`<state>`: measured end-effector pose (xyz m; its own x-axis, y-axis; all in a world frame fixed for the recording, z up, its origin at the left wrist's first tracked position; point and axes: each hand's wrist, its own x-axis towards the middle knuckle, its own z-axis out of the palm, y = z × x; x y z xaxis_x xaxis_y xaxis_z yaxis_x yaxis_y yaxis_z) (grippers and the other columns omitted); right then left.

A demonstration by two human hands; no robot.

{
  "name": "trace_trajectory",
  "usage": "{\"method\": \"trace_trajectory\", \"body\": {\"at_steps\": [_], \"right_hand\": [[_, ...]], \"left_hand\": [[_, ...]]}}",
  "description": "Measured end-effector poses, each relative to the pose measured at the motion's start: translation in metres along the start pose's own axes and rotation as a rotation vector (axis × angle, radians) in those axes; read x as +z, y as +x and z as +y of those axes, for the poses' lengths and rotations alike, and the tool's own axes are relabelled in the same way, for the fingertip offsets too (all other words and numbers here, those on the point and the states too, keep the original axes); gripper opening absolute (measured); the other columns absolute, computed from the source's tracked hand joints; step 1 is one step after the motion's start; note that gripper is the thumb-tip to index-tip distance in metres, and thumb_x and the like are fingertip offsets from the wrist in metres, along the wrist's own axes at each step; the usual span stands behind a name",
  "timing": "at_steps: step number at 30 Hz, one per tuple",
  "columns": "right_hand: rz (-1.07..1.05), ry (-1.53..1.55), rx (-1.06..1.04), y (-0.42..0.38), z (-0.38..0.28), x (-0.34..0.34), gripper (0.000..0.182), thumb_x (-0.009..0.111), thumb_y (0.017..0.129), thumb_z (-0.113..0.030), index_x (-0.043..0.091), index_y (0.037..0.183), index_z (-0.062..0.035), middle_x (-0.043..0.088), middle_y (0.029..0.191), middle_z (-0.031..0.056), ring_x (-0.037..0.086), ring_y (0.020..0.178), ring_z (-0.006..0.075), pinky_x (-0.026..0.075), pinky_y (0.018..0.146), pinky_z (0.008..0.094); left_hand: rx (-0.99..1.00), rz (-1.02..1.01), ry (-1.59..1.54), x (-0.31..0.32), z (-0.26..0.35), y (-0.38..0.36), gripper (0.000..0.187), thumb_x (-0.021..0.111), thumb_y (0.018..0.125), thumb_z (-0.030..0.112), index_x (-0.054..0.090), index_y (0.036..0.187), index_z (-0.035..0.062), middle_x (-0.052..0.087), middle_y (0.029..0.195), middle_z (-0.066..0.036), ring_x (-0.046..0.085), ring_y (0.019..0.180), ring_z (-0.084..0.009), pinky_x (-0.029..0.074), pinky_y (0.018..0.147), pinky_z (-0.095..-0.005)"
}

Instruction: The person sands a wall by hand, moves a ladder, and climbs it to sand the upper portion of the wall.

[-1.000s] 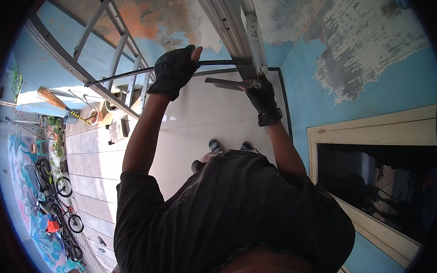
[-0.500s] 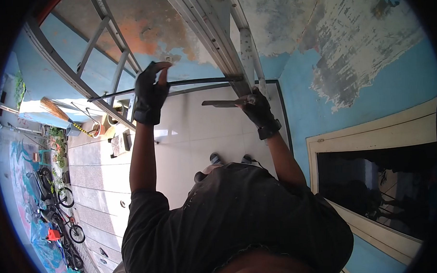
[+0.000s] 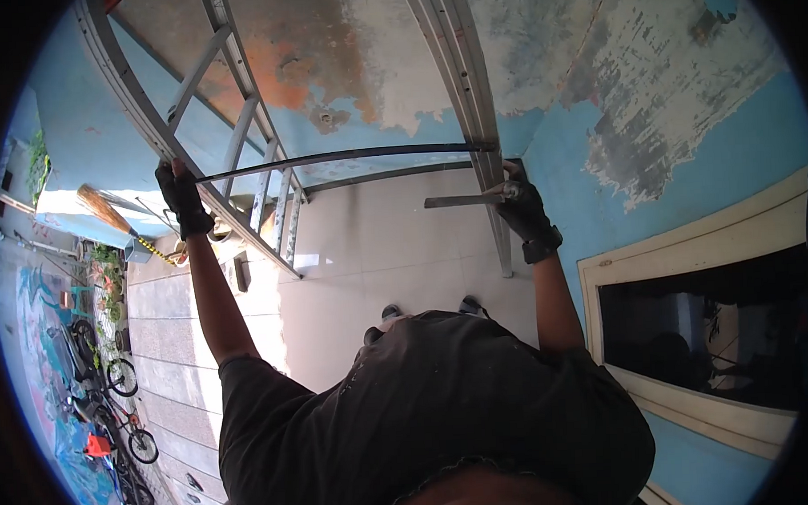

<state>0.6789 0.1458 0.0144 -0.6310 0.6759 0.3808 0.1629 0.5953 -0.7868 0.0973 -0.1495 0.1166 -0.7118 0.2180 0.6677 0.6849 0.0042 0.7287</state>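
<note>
Head view: toward half past nine, the gloved left hand (image 3: 182, 202) is closed on the left rail (image 3: 137, 100) of a metal ladder (image 3: 240, 138). Between two and three o'clock, the gloved right hand (image 3: 525, 216) grips a flat tool (image 3: 460, 201) pointing to nine; whether it also clasps the adjoining right rail (image 3: 469, 81), I cannot tell. Near twelve, a dark bar (image 3: 356, 153) spans both rails.

Looks forward and down from wearer's head, just above dark shirt (image 3: 436, 403). Shoots wide, dark at corners, taking in left hand (image 3: 183, 200), right hand (image 3: 524, 214) and floor (image 3: 368, 245).
</note>
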Motion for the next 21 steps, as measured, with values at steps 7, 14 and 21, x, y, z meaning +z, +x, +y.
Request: {"method": "trace_trajectory", "body": {"at_steps": [7, 14, 21], "right_hand": [[0.369, 0.289, 0.311, -0.051, -0.027, 0.036, 0.031, 0.079, 0.082, -0.018, 0.072, 0.107, -0.0004, 0.065, 0.117, 0.0043, 0.061, 0.096, 0.0107, 0.05, 0.087, 0.0279], [0.476, 0.393, 0.724, -0.141, -0.044, 0.095, 0.03, 0.078, 0.085, -0.027, 0.071, 0.103, -0.0035, 0.066, 0.091, -0.0004, 0.058, 0.08, 0.0077, 0.044, 0.072, 0.0244], [0.545, 0.439, 0.631, -0.183, -0.076, 0.114, 0.03, 0.074, 0.089, -0.025, 0.072, 0.108, -0.0015, 0.071, 0.094, 0.0023, 0.063, 0.083, 0.0101, 0.05, 0.081, 0.0276]], "left_hand": [[0.09, 0.024, 0.143, -0.009, -0.028, 0.002, 0.035, 0.057, 0.104, 0.037, 0.057, 0.096, 0.0036, 0.056, 0.087, -0.006, 0.054, 0.08, -0.0147, 0.047, 0.072, -0.0317], [0.465, -0.351, -0.139, 0.048, 0.083, -0.161, 0.034, 0.061, 0.099, 0.032, 0.059, 0.111, -0.0005, 0.066, 0.112, -0.019, 0.065, 0.1, -0.032, 0.051, 0.087, -0.0394], [0.445, -1.082, -0.331, 0.093, 0.116, -0.278, 0.037, 0.077, 0.081, 0.014, 0.065, 0.115, 0.0077, 0.07, 0.111, -0.01, 0.065, 0.098, -0.0302, 0.052, 0.085, -0.0378]]}}
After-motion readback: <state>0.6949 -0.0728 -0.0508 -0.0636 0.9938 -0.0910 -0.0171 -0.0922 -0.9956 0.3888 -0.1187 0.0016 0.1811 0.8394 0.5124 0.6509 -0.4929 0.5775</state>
